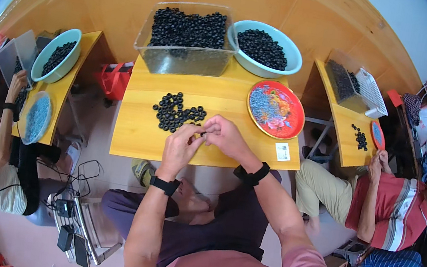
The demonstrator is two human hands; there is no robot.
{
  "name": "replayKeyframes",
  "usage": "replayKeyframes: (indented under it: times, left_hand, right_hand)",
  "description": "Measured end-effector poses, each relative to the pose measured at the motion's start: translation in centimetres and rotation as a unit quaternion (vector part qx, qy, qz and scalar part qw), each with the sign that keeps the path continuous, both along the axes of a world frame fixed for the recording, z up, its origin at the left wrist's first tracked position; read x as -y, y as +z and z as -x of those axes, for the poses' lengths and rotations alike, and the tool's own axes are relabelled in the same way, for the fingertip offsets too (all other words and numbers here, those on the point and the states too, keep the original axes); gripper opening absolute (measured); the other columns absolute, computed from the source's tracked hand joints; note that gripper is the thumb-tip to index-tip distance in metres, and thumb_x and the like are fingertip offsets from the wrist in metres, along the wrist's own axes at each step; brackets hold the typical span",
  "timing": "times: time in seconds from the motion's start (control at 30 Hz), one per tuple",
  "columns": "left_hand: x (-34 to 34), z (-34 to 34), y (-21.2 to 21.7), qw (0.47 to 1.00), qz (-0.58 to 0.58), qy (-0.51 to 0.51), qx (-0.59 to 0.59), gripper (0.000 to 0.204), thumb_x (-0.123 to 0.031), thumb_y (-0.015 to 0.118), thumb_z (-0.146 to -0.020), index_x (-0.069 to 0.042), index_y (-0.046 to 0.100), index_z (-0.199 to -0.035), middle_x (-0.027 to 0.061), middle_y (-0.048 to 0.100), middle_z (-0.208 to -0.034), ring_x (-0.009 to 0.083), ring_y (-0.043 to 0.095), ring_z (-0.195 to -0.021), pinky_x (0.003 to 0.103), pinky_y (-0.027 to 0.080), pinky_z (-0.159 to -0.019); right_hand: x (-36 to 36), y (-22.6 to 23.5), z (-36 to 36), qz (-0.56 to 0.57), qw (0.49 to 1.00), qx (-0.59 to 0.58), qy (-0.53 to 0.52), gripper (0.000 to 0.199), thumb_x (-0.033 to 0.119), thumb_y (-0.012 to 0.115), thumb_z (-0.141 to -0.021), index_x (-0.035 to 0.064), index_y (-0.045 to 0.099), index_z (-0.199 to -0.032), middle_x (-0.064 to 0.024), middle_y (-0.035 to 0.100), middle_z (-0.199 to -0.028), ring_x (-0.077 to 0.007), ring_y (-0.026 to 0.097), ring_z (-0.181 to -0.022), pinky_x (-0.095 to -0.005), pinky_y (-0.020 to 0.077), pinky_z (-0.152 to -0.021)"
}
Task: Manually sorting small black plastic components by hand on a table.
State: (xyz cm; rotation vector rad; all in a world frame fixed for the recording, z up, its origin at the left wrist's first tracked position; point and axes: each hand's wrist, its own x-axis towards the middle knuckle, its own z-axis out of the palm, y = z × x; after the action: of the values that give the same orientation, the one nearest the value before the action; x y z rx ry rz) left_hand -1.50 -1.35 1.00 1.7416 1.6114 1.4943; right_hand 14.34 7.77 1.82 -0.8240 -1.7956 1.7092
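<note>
My left hand (180,148) and my right hand (225,137) meet near the table's front edge, fingertips pinched together. Between them shows a small black ring-shaped part (203,133), mostly covered by my fingers. Just beyond my left hand lies a loose pile of black ring-shaped parts (174,112) on the yellow wooden table (134,136). To the right of my right hand sits a red flowered tray (293,117) with many small blue-grey metal pieces (265,103), too small to make out exactly.
A clear plastic bin (185,64) and a light-blue basin (295,63), both with black parts, stand at the table's back. A white label (282,151) lies front right. People work at tables on both sides. A stool with cables (77,191) stands at left.
</note>
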Motion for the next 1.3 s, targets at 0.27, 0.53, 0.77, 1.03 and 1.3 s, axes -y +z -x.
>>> replayKeyframes:
  times: [0.27,0.53,0.77,1.03,1.3]
  left_hand:
    - [0.0,0.0,-0.1,0.999,0.035,0.001,0.008,0.020,-0.005,0.078,-0.083,-0.002,0.070,-0.101,0.0121,0.067,-0.084,0.0220,0.062,-0.066,0.033,0.051,-0.062]
    - [-0.2,0.1,-0.1,0.998,0.060,0.005,0.001,0.020,-0.007,0.078,-0.084,0.002,0.071,-0.100,0.0104,0.068,-0.079,0.0167,0.063,-0.067,0.030,0.052,-0.064]
    - [-0.2,-0.1,-0.5,0.999,0.038,0.017,-0.005,0.018,-0.008,0.079,-0.084,-0.001,0.070,-0.098,0.0110,0.064,-0.074,0.0207,0.061,-0.063,0.033,0.050,-0.061]
    - [0.0,-0.1,-0.1,0.998,0.052,0.024,-0.003,0.018,-0.009,0.079,-0.085,-0.001,0.070,-0.098,0.0116,0.067,-0.077,0.0202,0.062,-0.063,0.033,0.051,-0.061]
    - [-0.2,0.2,-0.8,0.998,0.055,0.023,0.009,0.019,-0.009,0.077,-0.086,0.000,0.069,-0.101,0.0118,0.069,-0.079,0.0186,0.063,-0.064,0.031,0.052,-0.062]
  right_hand:
    - [-0.5,2.7,-3.7,-0.162,0.977,0.089,-0.103,0.011,0.008,0.066,-0.090,-0.0010,0.068,-0.096,-0.0107,0.072,-0.085,-0.0197,0.070,-0.075,-0.0328,0.0540,-0.068]
    - [-6.1,4.3,-12.1,-0.335,0.868,0.332,-0.153,0.022,0.001,0.062,-0.085,0.0092,0.077,-0.099,-0.0210,0.070,-0.092,-0.0401,0.068,-0.091,-0.0468,0.0537,-0.079]
    - [-6.0,2.8,-13.6,-0.337,0.851,0.362,-0.178,0.026,-0.001,0.060,-0.085,0.0083,0.078,-0.101,-0.0214,0.070,-0.102,-0.0408,0.067,-0.097,-0.0494,0.0530,-0.087]
    - [-5.8,3.8,-12.4,-0.266,0.853,0.415,-0.172,0.013,0.011,0.067,-0.082,0.0086,0.077,-0.090,-0.0178,0.074,-0.087,-0.0382,0.071,-0.086,-0.0485,0.0554,-0.079]
    - [-5.8,3.3,-12.7,-0.335,0.809,0.415,-0.248,0.011,0.013,0.070,-0.081,0.0040,0.074,-0.085,-0.0165,0.073,-0.079,-0.0325,0.072,-0.074,-0.0410,0.0561,-0.069]
